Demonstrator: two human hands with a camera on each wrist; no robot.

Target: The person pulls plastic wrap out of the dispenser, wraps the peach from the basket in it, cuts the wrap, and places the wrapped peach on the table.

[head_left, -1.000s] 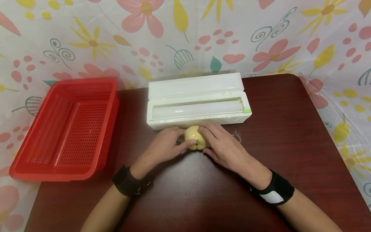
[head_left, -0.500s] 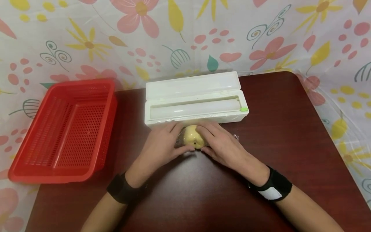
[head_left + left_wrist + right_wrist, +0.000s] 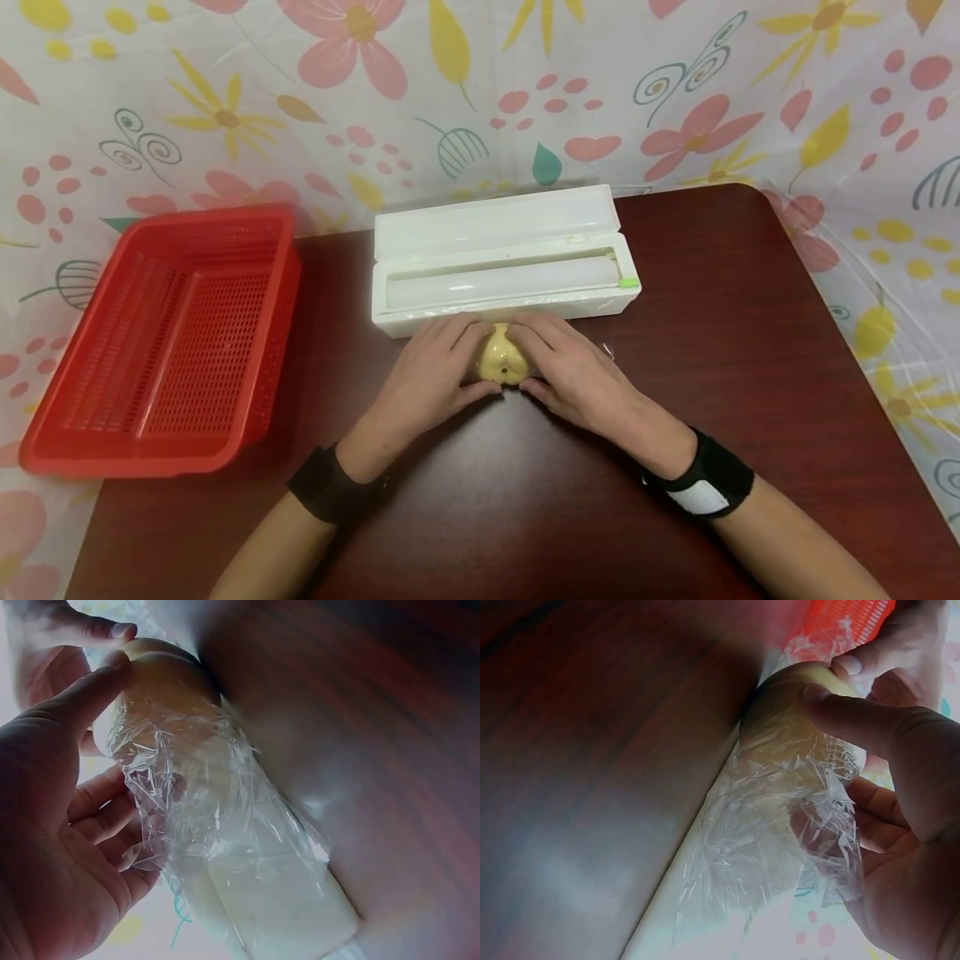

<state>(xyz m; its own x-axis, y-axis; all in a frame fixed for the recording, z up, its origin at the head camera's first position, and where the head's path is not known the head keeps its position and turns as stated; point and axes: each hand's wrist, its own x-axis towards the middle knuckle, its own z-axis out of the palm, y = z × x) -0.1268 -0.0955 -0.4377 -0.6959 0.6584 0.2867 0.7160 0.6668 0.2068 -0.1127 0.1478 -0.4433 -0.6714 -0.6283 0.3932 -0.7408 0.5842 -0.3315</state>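
Note:
A yellow apple point(image 3: 502, 354) with a dimpled, lobed end sits on the table just in front of the white cling film box point(image 3: 504, 283). Clear cling film point(image 3: 195, 795) is wrapped round it, crumpled and loose at both sides. My left hand point(image 3: 431, 371) holds the wrapped apple from the left, thumb at its near side and fingers behind. From the right, my right hand point(image 3: 585, 375) grips it the same way, its thumb point(image 3: 855, 720) against the skin. Both thumbs come close together at the apple's near lower edge. The loose film mostly lies hidden under the hands in the head view.
The cling film box stands with its lid point(image 3: 495, 221) raised, a white roll point(image 3: 502, 282) inside and a green slider point(image 3: 628, 283) at its right end. A red plastic basket point(image 3: 258, 367) is at the left edge of the dark table point(image 3: 517, 508). Behind hangs a flowered cloth point(image 3: 480, 92).
My left thumb has slid down from the apple's front to its lower edge, and the left fingers have closed in over the film at that side. My right hand stays nearly where it was.

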